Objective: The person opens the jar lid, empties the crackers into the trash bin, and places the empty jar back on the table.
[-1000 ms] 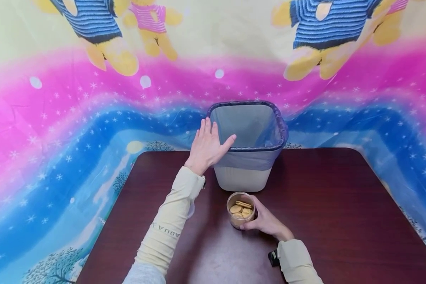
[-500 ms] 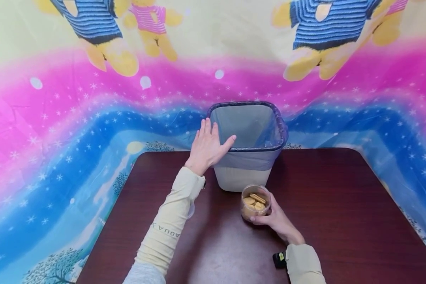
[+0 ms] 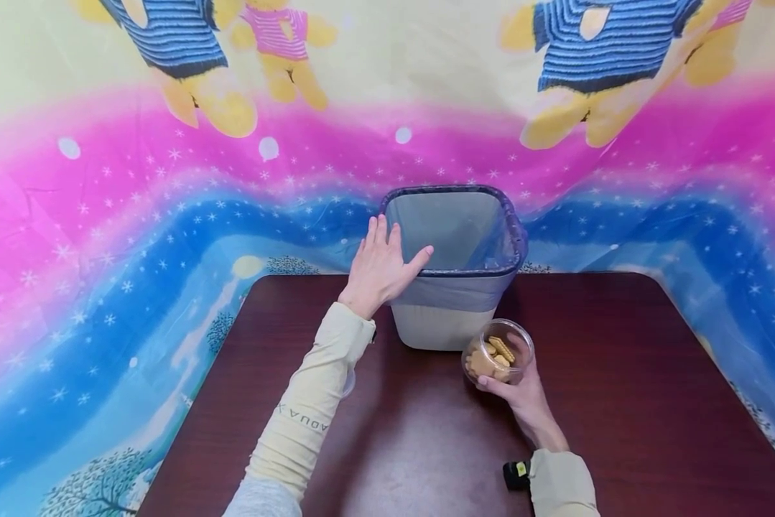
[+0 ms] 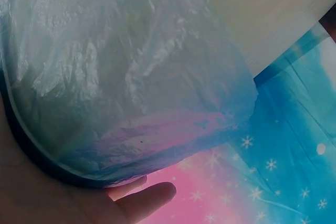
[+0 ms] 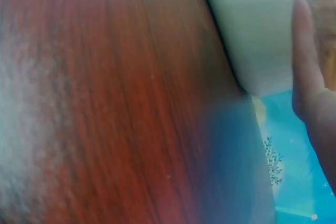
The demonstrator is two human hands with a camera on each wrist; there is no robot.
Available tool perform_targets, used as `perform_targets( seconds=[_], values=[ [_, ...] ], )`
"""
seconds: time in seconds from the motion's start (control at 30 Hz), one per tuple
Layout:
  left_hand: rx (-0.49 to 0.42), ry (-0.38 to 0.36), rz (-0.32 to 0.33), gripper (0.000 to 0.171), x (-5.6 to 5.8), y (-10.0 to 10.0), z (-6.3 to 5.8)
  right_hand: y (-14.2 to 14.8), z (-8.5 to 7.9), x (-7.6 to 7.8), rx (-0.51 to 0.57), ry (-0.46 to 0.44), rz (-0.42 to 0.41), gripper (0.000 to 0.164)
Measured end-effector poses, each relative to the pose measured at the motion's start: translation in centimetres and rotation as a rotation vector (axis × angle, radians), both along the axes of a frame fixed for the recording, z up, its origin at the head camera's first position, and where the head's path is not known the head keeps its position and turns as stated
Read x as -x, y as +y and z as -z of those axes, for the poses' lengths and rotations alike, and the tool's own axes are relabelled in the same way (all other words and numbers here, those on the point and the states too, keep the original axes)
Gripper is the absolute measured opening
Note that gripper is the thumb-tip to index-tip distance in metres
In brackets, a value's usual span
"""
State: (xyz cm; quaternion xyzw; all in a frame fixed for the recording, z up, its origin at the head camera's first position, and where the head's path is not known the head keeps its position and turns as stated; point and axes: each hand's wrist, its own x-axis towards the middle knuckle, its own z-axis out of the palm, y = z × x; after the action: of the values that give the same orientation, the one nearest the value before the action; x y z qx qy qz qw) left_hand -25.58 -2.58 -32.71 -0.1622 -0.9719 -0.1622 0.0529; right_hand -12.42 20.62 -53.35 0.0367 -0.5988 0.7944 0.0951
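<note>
My left hand [image 3: 379, 271] lies with straight, spread fingers against the near left rim of a white trash bin [image 3: 439, 329]. A translucent bag lines the bin and folds over its rim; in the left wrist view the bag [image 4: 131, 66] fills much of the picture, with fingertips [image 4: 149, 200] showing below its edge. My right hand [image 3: 531, 402] grips a clear, lidless plastic jar [image 3: 480, 368] around its side, just right of the bin's front. Several round biscuits [image 3: 500, 352] lie inside. The right wrist view catches only part of that hand [image 5: 315, 87] and a sliver of the jar.
Beneath the left forearm, a clear round piece [image 3: 348, 384] peeks out, mostly hidden. Everything stands on a dark red-brown wooden table [image 3: 633, 373] with rounded far corners. A printed cloth [image 3: 284, 172] with bears and snowflakes hangs behind and along the sides.
My right hand has carried the jar to the right and a little away from me, tilting it somewhat, and the biscuits inside have shifted. The left hand and the bin have stayed put.
</note>
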Motion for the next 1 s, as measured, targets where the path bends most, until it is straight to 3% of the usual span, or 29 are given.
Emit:
perform_targets(
  seconds=[0.2, 0.5, 0.77, 1.0],
  values=[
    [-0.001, -0.005, 0.000, 0.091, 0.0, 0.0, -0.1, 0.4, -0.6, 0.1, -0.030, 0.054, 0.183, 0.103],
    [-0.007, -0.022, -0.004, 0.093, 0.0, -0.1, -0.1, 1.5, -2.4, 0.3, 0.041, 0.146, 0.304, 0.095],
    [-0.016, -0.017, -0.003, 0.091, 0.0, -0.2, -0.2, 2.6, -3.7, 0.4, 0.213, 0.228, 0.338, 0.082],
    [-0.021, -0.019, -0.002, 0.091, 0.0, -0.1, -0.1, 3.4, -4.6, 0.7, 0.381, 0.378, 0.207, 0.078]
  ],
)
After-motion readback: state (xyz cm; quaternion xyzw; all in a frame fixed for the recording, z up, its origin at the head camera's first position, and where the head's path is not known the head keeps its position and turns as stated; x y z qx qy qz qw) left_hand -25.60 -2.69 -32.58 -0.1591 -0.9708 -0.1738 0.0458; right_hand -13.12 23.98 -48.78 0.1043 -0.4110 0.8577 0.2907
